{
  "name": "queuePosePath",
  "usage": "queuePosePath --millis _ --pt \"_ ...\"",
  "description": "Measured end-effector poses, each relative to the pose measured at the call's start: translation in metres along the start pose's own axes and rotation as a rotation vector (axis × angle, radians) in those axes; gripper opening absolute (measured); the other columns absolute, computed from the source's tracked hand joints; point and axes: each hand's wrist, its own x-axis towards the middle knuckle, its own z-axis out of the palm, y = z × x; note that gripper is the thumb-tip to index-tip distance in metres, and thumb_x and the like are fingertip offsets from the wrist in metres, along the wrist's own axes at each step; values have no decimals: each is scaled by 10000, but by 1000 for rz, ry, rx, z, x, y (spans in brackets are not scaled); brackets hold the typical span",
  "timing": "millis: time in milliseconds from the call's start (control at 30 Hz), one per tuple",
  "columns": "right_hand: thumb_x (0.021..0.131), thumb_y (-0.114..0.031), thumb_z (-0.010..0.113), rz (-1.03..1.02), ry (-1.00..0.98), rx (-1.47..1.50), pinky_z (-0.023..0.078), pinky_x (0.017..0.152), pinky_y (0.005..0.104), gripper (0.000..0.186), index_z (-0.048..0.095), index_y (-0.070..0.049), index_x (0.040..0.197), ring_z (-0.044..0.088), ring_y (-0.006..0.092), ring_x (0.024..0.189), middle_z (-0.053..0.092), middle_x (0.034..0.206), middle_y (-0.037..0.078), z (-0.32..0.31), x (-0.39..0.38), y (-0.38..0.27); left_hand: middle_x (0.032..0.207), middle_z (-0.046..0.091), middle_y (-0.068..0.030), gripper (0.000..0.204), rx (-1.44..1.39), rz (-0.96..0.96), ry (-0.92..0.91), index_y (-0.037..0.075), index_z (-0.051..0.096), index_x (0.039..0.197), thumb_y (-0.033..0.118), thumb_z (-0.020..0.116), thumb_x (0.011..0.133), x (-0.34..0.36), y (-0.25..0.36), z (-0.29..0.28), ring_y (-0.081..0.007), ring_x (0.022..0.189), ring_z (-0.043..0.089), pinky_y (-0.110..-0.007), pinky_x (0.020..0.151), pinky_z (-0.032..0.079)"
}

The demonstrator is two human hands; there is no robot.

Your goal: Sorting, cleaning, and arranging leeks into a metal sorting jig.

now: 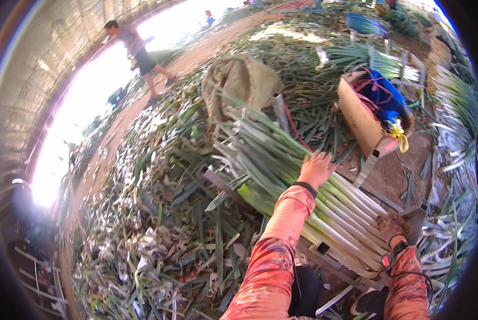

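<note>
Left forearm angles forward; left hand lies palm-down across green onions, fingers extended. Right hand sits over white root ends; whether fingers pinch, not discernible. Onions lie slantwise on metal rack.

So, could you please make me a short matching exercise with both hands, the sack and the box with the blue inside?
Column one
1. Left hand
2. Right hand
3. Sack
4. Box

Column two
A. At the white ends of the leeks
B. Brown outside, with blue material inside
C. Laid across the middle of the leeks
D. Dull tan and slumped, near the leafy green ends

Right pairs: 1-C, 2-A, 3-D, 4-B
</note>
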Motion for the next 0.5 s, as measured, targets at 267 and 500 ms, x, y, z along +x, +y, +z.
queuePosePath --millis 267,500 --pt "865 -613 368 21 16 -30 325 1027 459 759 295 -62 1382 399 390 1234 409 1331 246 -1 -7 -8 926 641 -185 444 -227 158 -221 61 526 1167 350 556 830 -49 57 -172 -371 884 604 -448 771 470" --pt "877 -563 406 -96 17 95 421 918 454 674 302 -128 1380 497 407 1123 508 1224 248 -26 -10 -14 1067 577 -169 511 -437 350 -193 52 486 1246 369 561 853 -200 130 -225 -343 964 562 -408 807 473"
